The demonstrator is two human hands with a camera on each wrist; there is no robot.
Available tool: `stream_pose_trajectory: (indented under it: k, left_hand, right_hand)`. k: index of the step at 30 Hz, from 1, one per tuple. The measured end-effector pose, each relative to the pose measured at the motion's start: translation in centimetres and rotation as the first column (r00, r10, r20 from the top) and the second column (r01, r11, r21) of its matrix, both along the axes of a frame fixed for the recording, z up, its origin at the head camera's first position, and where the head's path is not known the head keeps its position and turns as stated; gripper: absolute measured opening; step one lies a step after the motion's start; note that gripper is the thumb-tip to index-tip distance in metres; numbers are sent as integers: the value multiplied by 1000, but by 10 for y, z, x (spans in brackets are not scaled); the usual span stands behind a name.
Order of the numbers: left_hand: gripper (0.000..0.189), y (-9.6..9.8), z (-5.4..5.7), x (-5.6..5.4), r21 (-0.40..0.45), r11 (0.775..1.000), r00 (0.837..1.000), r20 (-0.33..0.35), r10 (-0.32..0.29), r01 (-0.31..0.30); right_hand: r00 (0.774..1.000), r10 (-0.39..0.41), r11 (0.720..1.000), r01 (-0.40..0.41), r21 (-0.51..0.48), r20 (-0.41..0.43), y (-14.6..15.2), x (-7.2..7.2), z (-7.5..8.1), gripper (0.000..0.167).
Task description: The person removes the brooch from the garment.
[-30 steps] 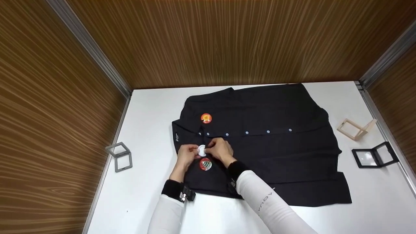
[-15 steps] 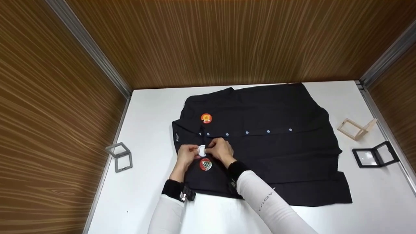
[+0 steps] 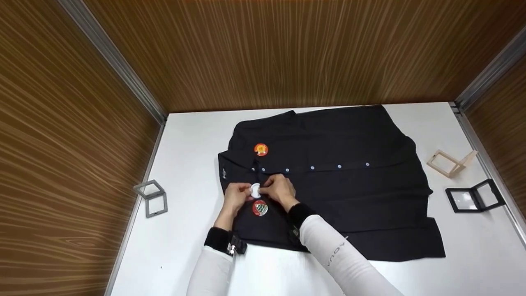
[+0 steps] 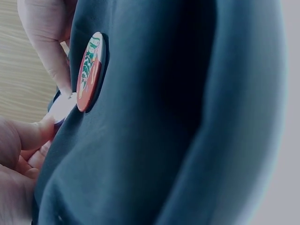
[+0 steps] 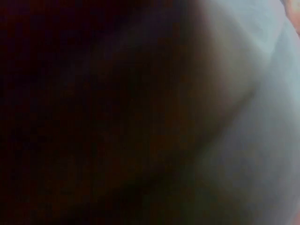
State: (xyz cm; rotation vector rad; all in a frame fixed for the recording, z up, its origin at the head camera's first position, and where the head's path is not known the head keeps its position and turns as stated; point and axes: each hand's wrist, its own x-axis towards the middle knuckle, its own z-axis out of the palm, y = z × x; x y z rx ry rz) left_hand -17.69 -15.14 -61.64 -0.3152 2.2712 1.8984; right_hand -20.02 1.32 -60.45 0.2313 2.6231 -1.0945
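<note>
A dark button-up shirt (image 3: 337,197) lies spread on the white table, its collar toward the left. Near the collar, my left hand (image 3: 236,195) pinches the left edge of a white round badge (image 3: 255,190) between thumb and fingers. From the other side, my right hand (image 3: 280,189) pinches the badge's right edge. Just below it, a red badge (image 3: 259,208) with a tree picture sits on the shirt, also seen close up in the left wrist view. An orange badge (image 3: 261,149) sits higher on the cloth. The right wrist view is dark and blurred.
A grey hinged frame (image 3: 156,214) stands at the table's left edge. At the right are a light wooden frame (image 3: 437,168) and a black hinged frame (image 3: 476,199). Wood-patterned walls (image 3: 287,53) bound the back and sides of the white table (image 3: 189,160).
</note>
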Motion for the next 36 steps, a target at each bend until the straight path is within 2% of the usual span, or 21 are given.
stream_pose_trajectory:
  k: [5, 15, 23, 36]
  left_hand:
    - [17, 1, 1, 1, -28, 1000, 1000, 1, -2, 2]
    - [18, 0, -1, 0, -6, 1000, 1000, 7, -13, 13]
    - [16, -1, -1, -1, -29, 999, 1000, 7, -26, 26]
    - [20, 0, -6, 1, 115, 993, 1000, -10, -1, 2]
  right_hand:
    - [1000, -1, 1000, 1, -4, -10, 1, 0, -2, 22]
    - [1000, -10, 1000, 10, -10, -11, 0, 0, -4, 23]
    - [1000, -9, 1000, 9, -17, -12, 0, 0, -2, 23]
    - [1000, -17, 995, 19, -95, 21, 4, -2, -5, 19]
